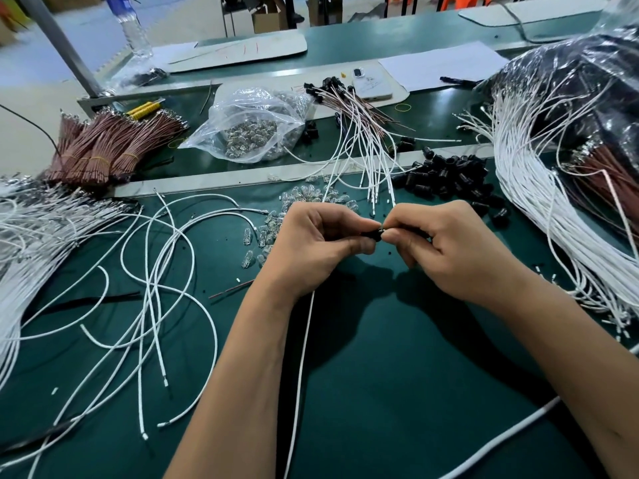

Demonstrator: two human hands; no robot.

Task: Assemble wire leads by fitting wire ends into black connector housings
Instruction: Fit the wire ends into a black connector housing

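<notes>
The green counter (397,357) carries everything I watch here, with stock to either side and the work at centre. At far right a large clear plastic bag (567,84) lies open, white leads and brown leads spilling from its mouth. A smaller clear bag (249,122) behind the hands holds small glass bulbs; more bulbs (304,198) lie loose just in front of it. Banded brown wire bundles (103,146) sit at the left rear, and loose white wires (148,271) loop across the left of the counter. A heap of spare black housings (446,174) lies near the right hand, with finished leads (359,133) fanned behind.

The left hand (311,243) holds a narrow grip: thumb and curled fingers pinch the black connector housing (375,234) at mid-counter. The right hand (453,250) pinches something tiny against the housing's end; I judge it a wire terminal, though the fingers hide it. One white wire (302,368) trails from under the left hand toward me.

Handling, as I judge it: the housing is light, rigid and small enough to slip, so I would hold it by its flanks. The wire is limp, so I would grip it just behind the terminal, where it will not buckle.
</notes>
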